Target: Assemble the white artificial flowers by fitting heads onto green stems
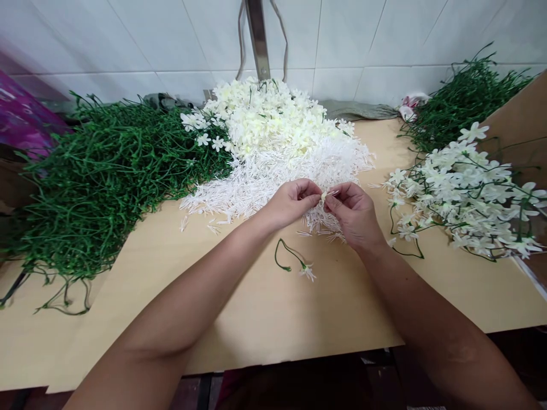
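My left hand (298, 200) pinches a small pale artificial flower (323, 197) between thumb and fingertips. Close against it, my right hand (351, 212) is closed on a thin white stamen piece (331, 193) that meets the flower; the fingers partly hide both. Under and behind my hands spreads a heap of white stamen pieces (256, 182), with a pile of cream flower heads (273, 122) lying at its back. Nearer me, a curved green stem (284, 244) with a white stamen tuft (307, 271) at one end rests on the cardboard.
Tangled green stems (106, 171) fill the left side of the cardboard (265, 324). At right lie flowers on stems (470, 199), with more green stems (465, 99) behind. A cardboard flap (519, 122) rises at the right edge. A metal post (257, 40) stands against the tiled wall.
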Action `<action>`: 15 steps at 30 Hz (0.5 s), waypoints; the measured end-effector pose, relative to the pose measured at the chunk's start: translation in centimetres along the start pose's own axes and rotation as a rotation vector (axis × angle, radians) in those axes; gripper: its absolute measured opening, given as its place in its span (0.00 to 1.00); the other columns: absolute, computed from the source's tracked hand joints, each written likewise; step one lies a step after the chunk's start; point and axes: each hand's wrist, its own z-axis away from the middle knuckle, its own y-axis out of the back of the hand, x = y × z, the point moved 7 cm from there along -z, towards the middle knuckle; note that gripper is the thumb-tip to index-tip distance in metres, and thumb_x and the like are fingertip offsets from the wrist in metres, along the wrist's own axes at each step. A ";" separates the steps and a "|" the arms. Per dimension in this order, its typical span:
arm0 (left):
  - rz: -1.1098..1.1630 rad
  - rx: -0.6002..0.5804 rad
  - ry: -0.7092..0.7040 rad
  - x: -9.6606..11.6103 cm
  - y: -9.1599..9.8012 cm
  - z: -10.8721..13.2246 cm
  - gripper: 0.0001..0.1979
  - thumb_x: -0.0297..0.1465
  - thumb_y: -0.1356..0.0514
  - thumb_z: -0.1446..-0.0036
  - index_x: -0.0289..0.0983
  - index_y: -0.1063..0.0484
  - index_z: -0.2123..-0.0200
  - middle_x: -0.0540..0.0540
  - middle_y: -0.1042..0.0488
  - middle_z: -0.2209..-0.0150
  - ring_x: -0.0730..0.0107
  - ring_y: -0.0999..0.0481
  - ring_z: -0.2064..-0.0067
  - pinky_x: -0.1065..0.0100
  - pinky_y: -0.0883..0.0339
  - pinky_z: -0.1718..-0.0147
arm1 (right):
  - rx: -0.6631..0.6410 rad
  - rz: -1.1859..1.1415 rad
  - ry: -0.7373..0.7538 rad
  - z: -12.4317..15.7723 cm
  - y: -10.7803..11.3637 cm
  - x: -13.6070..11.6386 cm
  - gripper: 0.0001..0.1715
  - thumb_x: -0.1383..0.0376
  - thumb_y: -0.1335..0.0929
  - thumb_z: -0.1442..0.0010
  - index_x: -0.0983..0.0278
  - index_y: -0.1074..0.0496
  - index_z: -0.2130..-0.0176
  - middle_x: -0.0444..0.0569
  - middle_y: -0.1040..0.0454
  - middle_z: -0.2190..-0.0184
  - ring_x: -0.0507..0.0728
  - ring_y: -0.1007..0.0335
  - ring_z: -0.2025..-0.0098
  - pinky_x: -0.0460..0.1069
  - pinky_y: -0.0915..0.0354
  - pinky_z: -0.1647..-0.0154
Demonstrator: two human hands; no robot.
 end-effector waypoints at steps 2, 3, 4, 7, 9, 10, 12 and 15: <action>-0.023 -0.001 -0.001 0.0 -0.1 0.0 0.01 0.25 0.44 0.50 0.33 0.33 0.71 0.52 0.35 0.76 0.80 0.39 0.75 0.72 0.45 0.73 | -0.025 0.026 -0.011 0.0 -0.1 0.0 0.20 0.60 0.24 0.59 0.62 0.33 0.68 0.38 0.33 0.75 0.45 0.37 0.76 0.44 0.35 0.72; -0.035 -0.004 -0.002 0.0 -0.1 0.1 0.01 0.25 0.44 0.49 0.33 0.34 0.71 0.53 0.36 0.77 0.80 0.40 0.75 0.72 0.45 0.74 | -0.047 0.046 -0.017 0.1 -0.3 0.0 0.21 0.59 0.25 0.58 0.62 0.32 0.66 0.39 0.33 0.74 0.45 0.36 0.76 0.45 0.35 0.71; -0.046 -0.007 -0.003 0.0 -0.1 0.1 0.00 0.25 0.44 0.49 0.33 0.34 0.71 0.53 0.36 0.77 0.80 0.40 0.75 0.72 0.46 0.74 | -0.072 0.067 -0.025 0.1 -0.4 -0.1 0.21 0.58 0.25 0.58 0.61 0.32 0.65 0.39 0.33 0.74 0.46 0.36 0.75 0.45 0.34 0.71; -0.078 -0.008 -0.007 0.2 -0.1 0.3 0.01 0.24 0.45 0.49 0.34 0.35 0.72 0.53 0.37 0.76 0.80 0.40 0.74 0.72 0.45 0.73 | -0.096 0.120 -0.031 0.3 -0.6 -0.3 0.19 0.58 0.25 0.57 0.62 0.31 0.67 0.40 0.32 0.76 0.47 0.36 0.75 0.45 0.35 0.71; -0.104 -0.014 -0.016 0.4 -0.1 0.6 0.02 0.23 0.46 0.49 0.33 0.35 0.72 0.52 0.36 0.76 0.80 0.40 0.74 0.72 0.45 0.72 | -0.069 0.156 -0.016 0.5 -0.4 -0.5 0.16 0.59 0.26 0.57 0.62 0.32 0.70 0.40 0.32 0.77 0.47 0.37 0.75 0.45 0.36 0.71; -0.123 -0.022 -0.025 0.6 -0.1 0.8 0.02 0.23 0.46 0.49 0.33 0.35 0.72 0.53 0.36 0.76 0.80 0.39 0.73 0.72 0.45 0.72 | -0.055 0.181 -0.003 0.6 -0.4 -0.6 0.15 0.60 0.26 0.56 0.63 0.31 0.71 0.40 0.32 0.77 0.47 0.37 0.75 0.45 0.37 0.72; -0.176 -0.040 -0.043 1.0 -0.1 1.4 0.02 0.24 0.46 0.49 0.33 0.34 0.72 0.53 0.36 0.76 0.80 0.39 0.73 0.73 0.44 0.72 | -0.051 0.249 0.024 1.0 -0.5 -0.8 0.11 0.62 0.27 0.55 0.63 0.31 0.71 0.41 0.32 0.77 0.48 0.37 0.74 0.45 0.38 0.72; -0.310 -0.037 -0.055 1.2 1.5 2.4 0.04 0.28 0.46 0.47 0.33 0.33 0.71 0.52 0.35 0.76 0.79 0.38 0.73 0.73 0.42 0.72 | -0.055 0.345 0.066 1.4 -0.5 -1.4 0.08 0.65 0.28 0.53 0.64 0.30 0.72 0.42 0.31 0.76 0.48 0.38 0.74 0.45 0.39 0.72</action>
